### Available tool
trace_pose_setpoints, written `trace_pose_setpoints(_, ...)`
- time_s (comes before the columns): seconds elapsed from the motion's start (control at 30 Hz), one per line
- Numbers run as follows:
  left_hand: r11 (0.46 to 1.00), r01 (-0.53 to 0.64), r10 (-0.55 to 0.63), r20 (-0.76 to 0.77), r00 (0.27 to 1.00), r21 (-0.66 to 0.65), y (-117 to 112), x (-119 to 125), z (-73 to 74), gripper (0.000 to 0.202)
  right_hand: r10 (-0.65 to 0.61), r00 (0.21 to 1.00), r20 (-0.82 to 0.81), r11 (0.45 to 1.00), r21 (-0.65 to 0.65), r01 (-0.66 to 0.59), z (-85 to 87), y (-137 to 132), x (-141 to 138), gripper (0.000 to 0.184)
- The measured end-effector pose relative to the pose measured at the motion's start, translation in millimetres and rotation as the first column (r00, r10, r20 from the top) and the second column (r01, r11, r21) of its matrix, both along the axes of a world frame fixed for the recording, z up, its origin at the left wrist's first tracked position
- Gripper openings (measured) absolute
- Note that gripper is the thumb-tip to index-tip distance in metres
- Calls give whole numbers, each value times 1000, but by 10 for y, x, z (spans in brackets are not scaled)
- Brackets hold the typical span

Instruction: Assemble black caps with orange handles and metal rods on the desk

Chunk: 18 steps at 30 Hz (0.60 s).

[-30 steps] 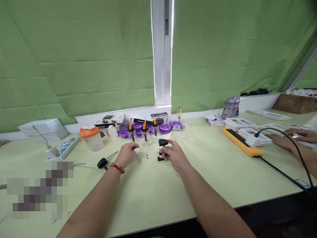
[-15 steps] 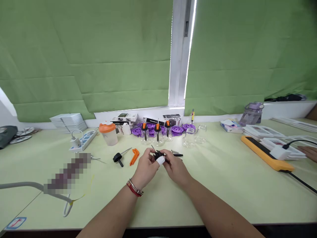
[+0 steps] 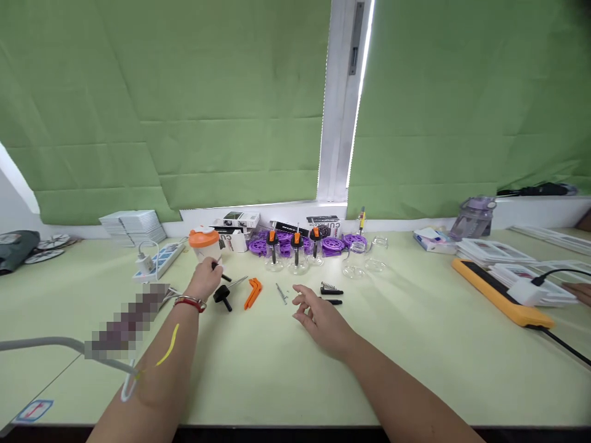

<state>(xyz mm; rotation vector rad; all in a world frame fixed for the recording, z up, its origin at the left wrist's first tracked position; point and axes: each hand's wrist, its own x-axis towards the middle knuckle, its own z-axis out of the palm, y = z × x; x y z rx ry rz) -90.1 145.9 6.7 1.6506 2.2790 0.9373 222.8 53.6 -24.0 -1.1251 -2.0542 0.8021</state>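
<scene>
My left hand [image 3: 205,280] is closed on a black part with a short rod [image 3: 225,277], just in front of the orange-lidded shaker cup [image 3: 204,239]. Fingers hide most of that part. My right hand [image 3: 321,314] is open and holds nothing, fingers curved over the table. Near its fingertips lies a thin metal pin [image 3: 281,294]. To its right are a black piece with a coil spring [image 3: 331,288] and a slim black piece [image 3: 331,301]. Between my hands lie a black knob with a metal shaft [image 3: 222,294] and orange angled parts [image 3: 253,293].
Glass jars with black and orange tops [image 3: 297,252] stand before purple wheel-like pieces [image 3: 332,246] and boxes [image 3: 237,240]. Clear glass jars [image 3: 354,261] stand to their right. A yellow-black power strip [image 3: 501,295] lies right, beside another person's hand [image 3: 579,292]. A grey cable [image 3: 50,341] crosses the left.
My hands were together around a black part. They have separated: the left has carried a black part left toward the shaker cup, the right has opened. A metal pin now shows on the table.
</scene>
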Motion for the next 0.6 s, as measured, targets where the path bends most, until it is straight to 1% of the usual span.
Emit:
trace_pose_setpoints(0.03, 1000, 6, -6, -5, 1000, -23, 44, -103, -57, 31, 1, 1000, 3, 1000, -4, -1, -2, 2, -2, 49)
trace_pose_setpoints(0.1, 998, 17, -18, -10, 1000, -57, 90, -226, -188, 31, 12, 1000, 4, 1000, -5, -12, -8, 7, -6, 49)
trace_pose_setpoints(0.2, 995, 21, -21, -2, 1000, -99, 106, -293, -369, 35, 21, 1000, 0, 1000, -14, -21, -23, 27, 3, 50)
trace_pose_setpoints(0.27, 992, 32, -32, 5, 999, -125, 109, -319, -443, 38, 11, 1000, -8, 1000, -21, -12, -36, 51, 20, 50)
trace_pose_setpoints(0.33, 989, 48, -47, 8, 999, -142, 109, -343, -473, 39, -10, 1000, -21, 1000, -24, 9, -47, 79, 40, 50)
trace_pose_setpoints(0.43, 986, 59, -63, -20, 998, -153, 99, -343, -454, 39, -44, 997, -57, 999, -8, 44, -64, 126, 73, 48)
trace_pose_setpoints(0.53, 983, 102, -115, -83, 990, -151, 63, -257, -402, 41, -82, 989, -124, 997, 1, 82, -92, 195, 116, 46)
trace_pose_setpoints(0.6, 980, 147, -168, -157, 973, -136, 25, -162, -374, 45, -122, 973, -195, 992, -9, 122, -117, 279, 149, 45)
